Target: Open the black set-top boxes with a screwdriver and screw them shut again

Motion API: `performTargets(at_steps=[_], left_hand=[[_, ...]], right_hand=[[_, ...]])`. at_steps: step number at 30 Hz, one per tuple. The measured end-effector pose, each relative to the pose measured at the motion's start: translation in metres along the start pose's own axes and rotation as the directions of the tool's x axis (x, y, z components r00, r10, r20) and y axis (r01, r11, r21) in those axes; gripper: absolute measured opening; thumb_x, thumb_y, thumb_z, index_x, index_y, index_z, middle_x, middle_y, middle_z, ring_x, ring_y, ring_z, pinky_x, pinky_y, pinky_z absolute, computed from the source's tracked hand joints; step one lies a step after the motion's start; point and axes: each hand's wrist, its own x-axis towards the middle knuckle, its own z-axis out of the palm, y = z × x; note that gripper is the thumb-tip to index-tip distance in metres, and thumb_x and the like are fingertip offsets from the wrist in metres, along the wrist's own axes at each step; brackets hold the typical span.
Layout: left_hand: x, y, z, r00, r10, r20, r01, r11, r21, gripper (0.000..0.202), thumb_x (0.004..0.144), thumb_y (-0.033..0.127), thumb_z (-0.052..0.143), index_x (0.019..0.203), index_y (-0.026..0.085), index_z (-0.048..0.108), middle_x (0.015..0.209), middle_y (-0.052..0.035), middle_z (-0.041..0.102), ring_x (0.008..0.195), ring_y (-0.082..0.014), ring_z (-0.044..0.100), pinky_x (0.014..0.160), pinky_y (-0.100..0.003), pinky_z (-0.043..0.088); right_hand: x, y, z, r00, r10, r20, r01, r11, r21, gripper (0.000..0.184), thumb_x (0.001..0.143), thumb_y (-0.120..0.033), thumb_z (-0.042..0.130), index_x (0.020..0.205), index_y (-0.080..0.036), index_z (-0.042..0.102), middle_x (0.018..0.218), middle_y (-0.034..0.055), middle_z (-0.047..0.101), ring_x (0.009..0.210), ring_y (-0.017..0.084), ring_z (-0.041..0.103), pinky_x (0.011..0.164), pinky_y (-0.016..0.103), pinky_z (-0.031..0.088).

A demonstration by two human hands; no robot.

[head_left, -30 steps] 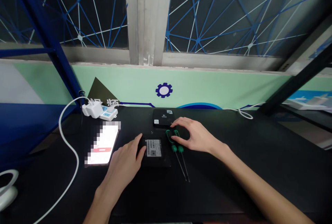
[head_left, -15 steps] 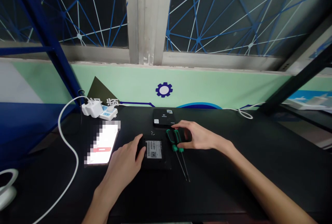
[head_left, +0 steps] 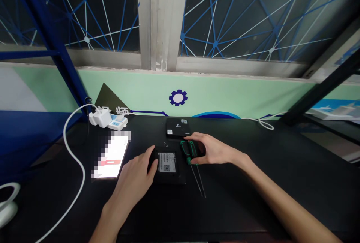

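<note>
A black drive with a silver label (head_left: 167, 162) lies flat on a dark base in front of me. My left hand (head_left: 137, 171) is at its left side, thumb and forefinger on its edge. Just to its right lie two screwdrivers (head_left: 188, 149) with green-and-black handles, their thin shafts pointing towards me. Over those handles is my right hand (head_left: 209, 148), its thumb and fingers apart around them. Its thumb is close to the right-hand handle; whether it touches cannot be made out. Several tiny screws (head_left: 165, 144) lie behind the drive.
A flat black box (head_left: 177, 127) stands behind the screws. To the left lies a phone with a lit screen (head_left: 112, 156), and behind it a white power strip (head_left: 117, 122) with a plug. A white cable (head_left: 80, 160) curves along the left side of the black table (head_left: 270, 168).
My right hand has shifted slightly left and nearer, further over the screwdriver handles. My left hand and the drive stay where they were.
</note>
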Motion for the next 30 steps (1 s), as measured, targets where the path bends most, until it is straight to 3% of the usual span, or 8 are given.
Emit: performTargets(at_steps=[7, 13, 21, 24, 26, 30], left_hand=[[0.000, 0.002, -0.003, 1.000, -0.011, 0.009, 0.011, 1.000, -0.001, 0.053, 0.101, 0.039, 0.032, 0.149, 0.019, 0.042, 0.110, -0.0117, 0.073, 0.097, -0.0289, 0.071, 0.075, -0.036, 0.052], [0.000, 0.003, -0.003, 1.000, -0.012, 0.012, 0.012, 1.000, 0.005, 0.052, 0.101, 0.038, 0.032, 0.147, 0.020, 0.044, 0.111, -0.0115, 0.073, 0.098, -0.0290, 0.070, 0.077, -0.038, 0.052], [0.001, -0.002, 0.003, 1.000, 0.015, -0.026, -0.015, 1.000, 0.000, 0.055, 0.100, 0.044, 0.032, 0.147, 0.019, 0.043, 0.105, -0.0106, 0.073, 0.097, -0.0296, 0.070, 0.076, -0.038, 0.052], [0.001, -0.003, 0.004, 0.999, 0.020, -0.030, -0.021, 1.000, -0.011, 0.055, 0.100, 0.045, 0.032, 0.147, 0.018, 0.043, 0.104, -0.0101, 0.073, 0.096, -0.0289, 0.071, 0.074, -0.036, 0.052], [0.001, -0.004, 0.004, 0.999, 0.023, -0.027, -0.024, 0.999, -0.022, 0.055, 0.101, 0.046, 0.031, 0.148, 0.019, 0.043, 0.103, -0.0097, 0.073, 0.095, -0.0284, 0.071, 0.073, -0.036, 0.052], [0.000, -0.004, 0.004, 1.000, 0.022, -0.018, -0.022, 0.999, -0.033, 0.056, 0.101, 0.045, 0.031, 0.148, 0.018, 0.041, 0.104, -0.0102, 0.073, 0.095, -0.0283, 0.071, 0.073, -0.036, 0.052]], right_hand=[[0.004, 0.004, 0.006, 0.999, -0.038, -0.016, 0.038, 0.999, -0.007, 0.066, 0.069, -0.053, 0.082, 0.124, -0.022, 0.064, 0.107, 0.0088, 0.064, 0.091, 0.026, 0.063, 0.077, 0.037, 0.051], [0.006, 0.003, 0.010, 0.999, -0.043, -0.034, 0.042, 0.999, -0.026, 0.074, 0.065, -0.057, 0.083, 0.127, -0.023, 0.062, 0.108, 0.0080, 0.062, 0.094, 0.027, 0.063, 0.079, 0.037, 0.051], [0.005, -0.004, 0.009, 0.977, -0.072, -0.201, 0.066, 0.997, -0.036, 0.058, 0.060, -0.042, 0.086, 0.110, -0.024, 0.062, 0.105, 0.0048, 0.063, 0.087, 0.024, 0.063, 0.079, 0.037, 0.049], [0.004, -0.001, 0.008, 0.958, -0.059, -0.282, 0.085, 0.993, 0.083, 0.059, 0.060, -0.037, 0.086, 0.112, -0.025, 0.060, 0.099, 0.0026, 0.062, 0.075, 0.019, 0.058, 0.068, 0.032, 0.047], [0.005, 0.002, 0.011, 0.946, -0.005, -0.324, 0.094, 0.961, 0.260, 0.063, 0.062, -0.034, 0.086, 0.116, -0.025, 0.056, 0.087, -0.0008, 0.060, 0.060, 0.012, 0.048, 0.055, 0.027, 0.040], [0.010, 0.004, 0.021, 0.907, 0.130, -0.400, 0.182, 0.737, 0.651, 0.068, 0.069, -0.029, 0.083, 0.123, -0.028, 0.041, 0.061, -0.0122, 0.044, 0.047, 0.006, 0.029, 0.045, 0.020, 0.024]])
